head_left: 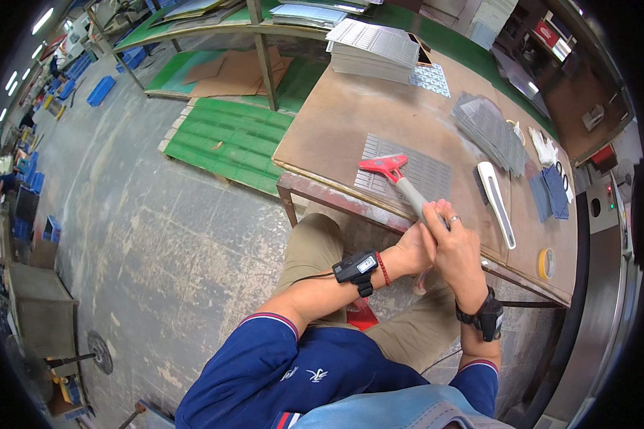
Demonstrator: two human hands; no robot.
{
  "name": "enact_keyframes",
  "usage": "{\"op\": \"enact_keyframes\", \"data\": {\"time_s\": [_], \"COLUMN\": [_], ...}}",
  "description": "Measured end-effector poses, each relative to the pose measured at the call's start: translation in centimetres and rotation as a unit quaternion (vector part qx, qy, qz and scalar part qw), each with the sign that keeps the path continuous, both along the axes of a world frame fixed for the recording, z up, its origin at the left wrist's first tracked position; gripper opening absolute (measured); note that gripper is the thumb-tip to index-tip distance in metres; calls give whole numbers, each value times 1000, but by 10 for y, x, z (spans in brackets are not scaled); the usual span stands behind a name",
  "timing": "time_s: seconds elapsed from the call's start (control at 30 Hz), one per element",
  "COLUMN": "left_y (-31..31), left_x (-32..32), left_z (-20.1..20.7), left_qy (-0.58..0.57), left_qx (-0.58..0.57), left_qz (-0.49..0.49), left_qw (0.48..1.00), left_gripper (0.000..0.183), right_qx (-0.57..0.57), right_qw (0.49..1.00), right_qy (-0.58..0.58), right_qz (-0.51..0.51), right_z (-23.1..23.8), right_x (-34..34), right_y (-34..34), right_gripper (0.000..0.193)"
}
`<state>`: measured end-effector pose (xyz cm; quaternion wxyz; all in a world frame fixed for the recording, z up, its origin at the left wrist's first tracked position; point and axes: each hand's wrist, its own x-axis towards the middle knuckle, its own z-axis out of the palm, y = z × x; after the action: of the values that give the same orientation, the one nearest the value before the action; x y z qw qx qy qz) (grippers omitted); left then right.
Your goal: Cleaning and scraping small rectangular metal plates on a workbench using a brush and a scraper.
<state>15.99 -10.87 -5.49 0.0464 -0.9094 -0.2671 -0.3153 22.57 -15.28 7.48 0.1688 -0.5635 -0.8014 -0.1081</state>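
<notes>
Near the centre of the frame, the red-headed scraper (406, 187) slants over the slotted grey sheet (431, 170); the right hand (458, 247) grasps the grey handle's lower end; the left hand (411, 250) presses close beneath, partly hidden, so I cannot tell whether it grips too; the scraper looks light and stiff, best held by its handle, clear of the head; the sheet seems thin, likely bendable, best taken by opposite edges.
</notes>
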Motion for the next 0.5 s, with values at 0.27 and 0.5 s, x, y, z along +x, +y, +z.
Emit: {"op": "enact_keyframes", "data": {"time_s": [0.27, 0.5], "left_y": [-2, -1], "left_x": [-5, -13], "left_z": [16, 22], "left_qy": [-41, -36], "left_qx": [-30, -66], "left_qz": [-47, -51], "left_qw": [998, 996], "left_gripper": [61, 81], "right_qx": [-21, 1], "right_qw": [999, 998], "right_qy": [43, 54], "right_qz": [-8, -13], "right_z": [6, 14], "right_x": [2, 10], "right_y": [58, 75], "right_gripper": [34, 34]}}
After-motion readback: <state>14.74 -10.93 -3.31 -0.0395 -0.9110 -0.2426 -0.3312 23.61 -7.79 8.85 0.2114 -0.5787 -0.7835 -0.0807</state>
